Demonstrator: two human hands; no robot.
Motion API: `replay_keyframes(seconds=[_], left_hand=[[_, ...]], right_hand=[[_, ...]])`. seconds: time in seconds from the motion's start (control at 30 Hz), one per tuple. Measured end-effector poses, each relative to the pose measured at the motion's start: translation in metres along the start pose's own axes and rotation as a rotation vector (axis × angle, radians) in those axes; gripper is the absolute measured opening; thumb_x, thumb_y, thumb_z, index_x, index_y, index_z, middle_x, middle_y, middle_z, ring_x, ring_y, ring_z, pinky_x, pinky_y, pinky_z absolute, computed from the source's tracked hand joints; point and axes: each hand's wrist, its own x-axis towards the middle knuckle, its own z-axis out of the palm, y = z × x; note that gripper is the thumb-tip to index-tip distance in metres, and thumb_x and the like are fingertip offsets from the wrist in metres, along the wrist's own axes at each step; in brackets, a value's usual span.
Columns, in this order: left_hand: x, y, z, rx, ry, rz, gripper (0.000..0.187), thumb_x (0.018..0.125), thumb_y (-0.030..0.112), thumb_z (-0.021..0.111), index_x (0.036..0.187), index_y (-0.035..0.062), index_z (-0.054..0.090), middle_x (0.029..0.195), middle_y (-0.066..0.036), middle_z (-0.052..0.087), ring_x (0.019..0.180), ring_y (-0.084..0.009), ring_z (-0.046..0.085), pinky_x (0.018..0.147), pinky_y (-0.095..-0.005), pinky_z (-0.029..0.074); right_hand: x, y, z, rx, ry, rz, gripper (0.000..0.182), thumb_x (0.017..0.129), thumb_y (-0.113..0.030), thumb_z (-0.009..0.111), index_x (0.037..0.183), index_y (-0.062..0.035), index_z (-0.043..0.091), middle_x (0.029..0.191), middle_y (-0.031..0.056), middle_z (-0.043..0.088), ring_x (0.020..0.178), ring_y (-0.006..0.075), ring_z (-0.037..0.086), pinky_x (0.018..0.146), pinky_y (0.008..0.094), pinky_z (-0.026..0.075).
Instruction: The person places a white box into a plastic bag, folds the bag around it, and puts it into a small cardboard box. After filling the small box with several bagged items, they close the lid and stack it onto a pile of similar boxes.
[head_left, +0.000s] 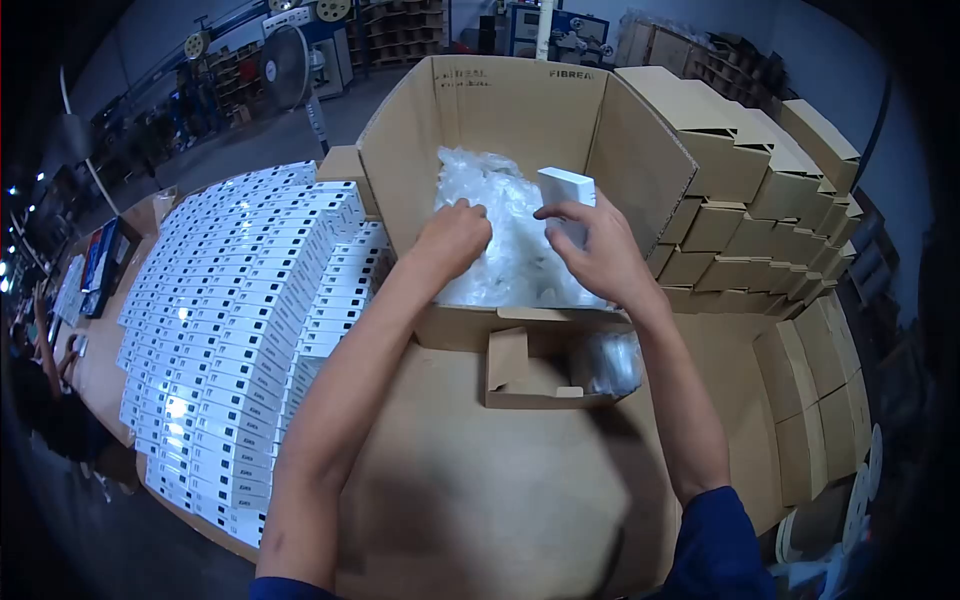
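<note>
My right hand [602, 247] grips a small white box [567, 187], thumb and fingers on its sides, above the front right part of a large open carton [520, 105]. Inside the carton lies a heap of clear plastic bags [495, 205]. My left hand [457, 238] is at the heap's left side with its fingers curled; what they hold, if anything, is hidden. Just in front of the large carton stands a small open cardboard box [535, 400] with clear plastic packets [612, 362] at its right end.
Many white boxes [230, 340] stand stacked in rows on the left. Brown cartons [735, 230] are piled at the right, with more cartons [815, 400] nearer me. A fan [287, 68] stands behind the table [450, 480]. Another person [60, 400] is at the far left.
</note>
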Motion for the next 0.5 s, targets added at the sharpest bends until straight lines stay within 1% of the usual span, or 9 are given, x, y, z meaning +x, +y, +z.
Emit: replay_keyframes(seconds=[0.1,0.13,0.23,0.27,0.37,0.4,0.5], left_hand=[[0.007,0.001,-0.016,-0.493,0.226,-0.138,0.011,0.087,0.006,0.072,0.098,0.0044,0.075,0.099,-0.015,0.074,0.098,-0.0385,0.070,0.085,-0.0439,0.055],[0.010,-0.003,-0.013,-0.587,0.340,-0.121,0.010,0.093,0.011,0.073,0.098,0.0021,0.070,0.089,-0.013,0.074,0.084,-0.0302,0.073,0.079,-0.0390,0.056],[0.016,0.003,-0.023,-0.922,0.436,-0.302,0.015,0.099,0.014,0.070,0.098,0.0015,0.062,0.085,-0.008,0.071,0.080,-0.0148,0.067,0.072,-0.0321,0.053],[0.017,0.004,-0.025,-1.043,0.404,-0.280,0.020,0.103,0.019,0.067,0.099,0.0033,0.055,0.083,-0.003,0.066,0.079,-0.0059,0.058,0.070,-0.0263,0.049],[0.026,0.011,-0.016,-1.159,0.494,-0.218,0.021,0.103,0.020,0.068,0.098,0.0046,0.055,0.084,-0.002,0.065,0.078,-0.0064,0.056,0.070,-0.0264,0.047],[0.028,0.013,-0.016,-1.111,0.497,-0.252,0.026,0.102,0.023,0.070,0.095,0.0046,0.053,0.083,-0.003,0.063,0.077,-0.0070,0.052,0.070,-0.0265,0.045],[0.030,0.017,-0.024,-0.723,0.702,-0.246,0.032,0.099,0.028,0.073,0.096,0.0038,0.053,0.079,-0.005,0.059,0.072,-0.0100,0.047,0.067,-0.0288,0.044]], right_hand=[[0.016,0.017,0.005,0.044,-0.044,0.047,0.040,0.086,-0.031,0.078,0.120,-0.0103,0.075,0.125,0.0249,0.067,0.130,0.0436,0.056,0.114,0.0482,0.042],[0.018,0.017,0.006,0.042,-0.007,0.067,0.049,0.081,-0.039,0.084,0.118,-0.0084,0.076,0.122,0.0238,0.068,0.126,0.0425,0.058,0.111,0.0473,0.045],[0.028,0.018,0.006,0.076,-0.077,0.202,0.050,0.079,-0.043,0.086,0.112,-0.0060,0.077,0.121,0.0223,0.069,0.121,0.0407,0.061,0.105,0.0465,0.049],[0.030,0.018,0.012,0.099,-0.024,0.197,0.045,0.080,-0.042,0.085,0.102,-0.0031,0.079,0.110,0.0207,0.073,0.110,0.0375,0.067,0.098,0.0455,0.052],[0.035,0.017,0.026,0.155,0.031,0.153,0.038,0.083,-0.037,0.083,0.094,-0.0006,0.080,0.095,0.0200,0.076,0.098,0.0357,0.071,0.094,0.0458,0.052],[0.037,0.015,0.029,0.242,0.051,0.155,0.031,0.087,-0.030,0.079,0.091,0.0005,0.079,0.087,0.0204,0.075,0.088,0.0357,0.072,0.092,0.0458,0.053],[0.034,0.011,0.016,0.172,0.023,0.142,0.025,0.089,-0.025,0.077,0.091,0.0001,0.079,0.086,0.0224,0.074,0.086,0.0383,0.071,0.093,0.0457,0.052]])
